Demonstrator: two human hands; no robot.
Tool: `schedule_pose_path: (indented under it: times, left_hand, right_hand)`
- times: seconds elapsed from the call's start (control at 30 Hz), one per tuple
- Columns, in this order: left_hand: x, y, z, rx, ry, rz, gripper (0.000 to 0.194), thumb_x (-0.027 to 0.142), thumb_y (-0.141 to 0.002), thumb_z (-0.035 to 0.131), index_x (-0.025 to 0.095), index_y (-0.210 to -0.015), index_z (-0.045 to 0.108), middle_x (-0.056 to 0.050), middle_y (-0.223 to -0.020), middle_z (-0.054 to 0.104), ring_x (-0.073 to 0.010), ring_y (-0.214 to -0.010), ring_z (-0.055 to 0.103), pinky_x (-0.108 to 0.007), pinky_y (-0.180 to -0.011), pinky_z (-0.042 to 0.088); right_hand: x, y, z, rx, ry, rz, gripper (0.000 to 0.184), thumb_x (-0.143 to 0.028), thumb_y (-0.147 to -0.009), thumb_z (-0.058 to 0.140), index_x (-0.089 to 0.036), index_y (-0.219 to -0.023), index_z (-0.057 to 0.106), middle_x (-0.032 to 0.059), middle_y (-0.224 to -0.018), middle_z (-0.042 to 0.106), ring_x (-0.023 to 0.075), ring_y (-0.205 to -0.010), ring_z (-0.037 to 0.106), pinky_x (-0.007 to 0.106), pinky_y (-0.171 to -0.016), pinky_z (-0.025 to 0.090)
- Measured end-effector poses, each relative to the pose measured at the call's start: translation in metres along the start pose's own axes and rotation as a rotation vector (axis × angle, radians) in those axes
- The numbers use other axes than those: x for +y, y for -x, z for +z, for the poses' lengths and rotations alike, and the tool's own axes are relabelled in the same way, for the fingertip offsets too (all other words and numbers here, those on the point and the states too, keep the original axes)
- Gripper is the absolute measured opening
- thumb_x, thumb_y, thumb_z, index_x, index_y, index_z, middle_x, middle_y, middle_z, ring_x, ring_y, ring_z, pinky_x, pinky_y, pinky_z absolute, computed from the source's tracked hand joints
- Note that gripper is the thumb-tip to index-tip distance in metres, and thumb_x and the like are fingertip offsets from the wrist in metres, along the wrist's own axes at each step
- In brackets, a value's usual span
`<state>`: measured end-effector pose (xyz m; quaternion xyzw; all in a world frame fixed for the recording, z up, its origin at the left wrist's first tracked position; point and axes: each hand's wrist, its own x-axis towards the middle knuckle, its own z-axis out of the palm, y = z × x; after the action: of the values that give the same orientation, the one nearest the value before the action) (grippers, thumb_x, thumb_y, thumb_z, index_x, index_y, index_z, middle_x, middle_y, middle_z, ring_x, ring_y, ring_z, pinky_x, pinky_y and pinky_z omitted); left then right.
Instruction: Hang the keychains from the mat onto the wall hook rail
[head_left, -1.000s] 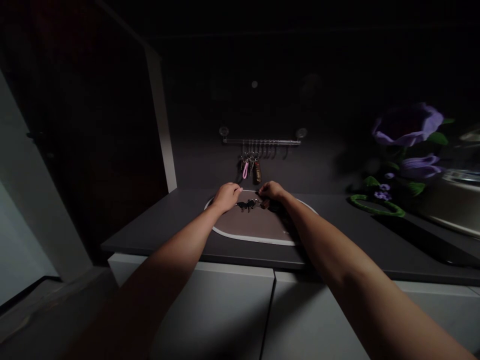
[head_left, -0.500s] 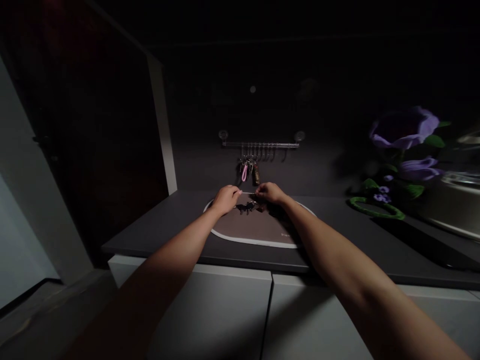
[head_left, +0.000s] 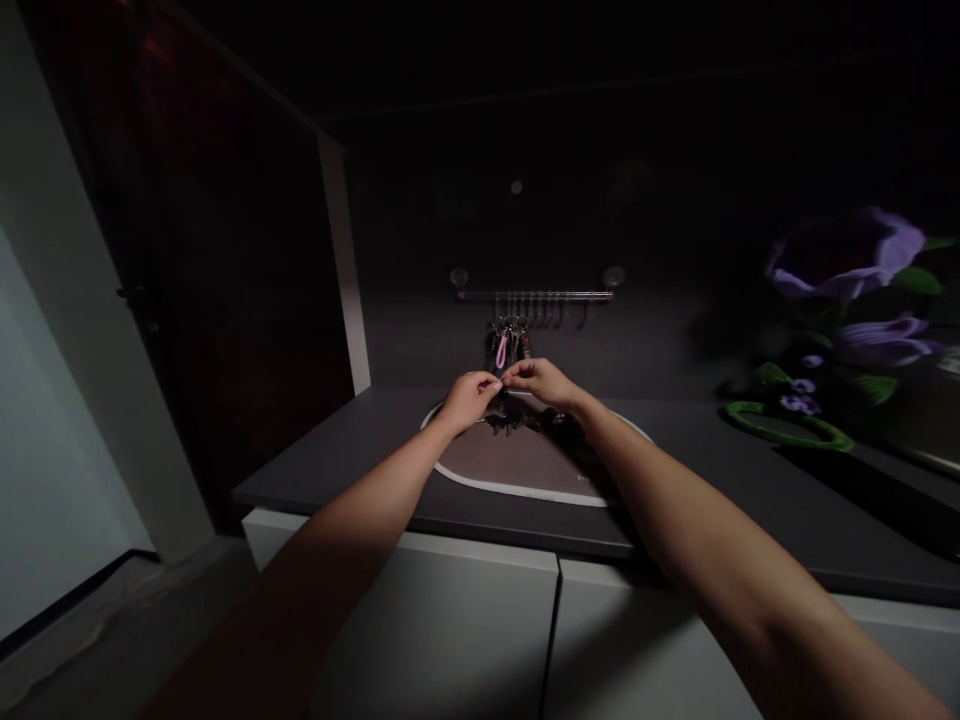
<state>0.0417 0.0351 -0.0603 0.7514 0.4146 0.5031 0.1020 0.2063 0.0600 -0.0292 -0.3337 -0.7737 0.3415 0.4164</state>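
Fingertips nearly touching, my left hand [head_left: 468,398] and my right hand [head_left: 546,382] meet over the far part of a brownish mat [head_left: 517,465] with a pale rim. Both are closed in a pinch. A small dark thing shows at the fingertips, too dim and small to name. On the mat below lie dark key-like items [head_left: 502,424], partly in shadow. Just behind my hands, several keys hang from a clear hook rail [head_left: 536,295] on the wall. Among them are a pink loop strap [head_left: 501,351] and a brown tag [head_left: 526,346], the tag partly covered by my right hand.
The mat lies on a dark countertop [head_left: 322,455] above white cabinet doors [head_left: 442,620]. At right stand purple flowers [head_left: 885,342] with a green ring-shaped base [head_left: 787,432], beside a large shadowed container [head_left: 934,420]. A dark door [head_left: 240,250] is at left.
My right hand has moved left to meet my left hand at the fingertips. More dark items show on the mat beneath it. The whole view has shifted slightly.
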Motion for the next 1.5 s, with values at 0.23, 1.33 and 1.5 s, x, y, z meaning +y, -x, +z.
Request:
schedule_pose_path:
  times: [0.23, 1.33, 1.5]
  left_hand:
    - [0.001, -0.003, -0.001, 0.046, 0.217, -0.111, 0.016, 0.024, -0.075, 0.05, 0.012, -0.078, 0.061, -0.001, -0.066, 0.062, -0.0104, -0.06, 0.054, -0.022, -0.059, 0.042]
    - [-0.001, 0.0, 0.003, 0.052, 0.201, -0.079, 0.019, 0.028, -0.073, 0.05, 0.012, -0.072, 0.061, 0.0, -0.058, 0.056, -0.0095, -0.054, 0.05, -0.021, -0.055, 0.039]
    - [-0.003, 0.0, 0.003, 0.044, 0.184, -0.061, 0.02, 0.029, -0.074, 0.05, 0.012, -0.074, 0.062, -0.001, -0.06, 0.059, -0.01, -0.056, 0.051, -0.021, -0.056, 0.04]
  right_hand:
    - [-0.006, 0.001, 0.008, 0.094, -0.191, 0.058, 0.029, -0.029, -0.053, 0.074, -0.014, -0.075, 0.064, 0.0002, -0.067, 0.063, 0.0079, -0.062, 0.054, 0.021, -0.063, 0.044]
    - [-0.029, -0.053, -0.028, 0.78, -0.432, 0.118, 0.008, -0.014, -0.071, 0.057, -0.011, -0.064, 0.055, -0.0022, -0.048, 0.053, 0.0056, -0.042, 0.049, 0.015, -0.041, 0.04]
    - [-0.032, -0.062, -0.028, 0.908, -0.326, 0.215, 0.008, -0.016, -0.069, 0.059, -0.011, -0.063, 0.057, -0.0011, -0.051, 0.055, 0.0071, -0.044, 0.052, 0.015, -0.037, 0.039]
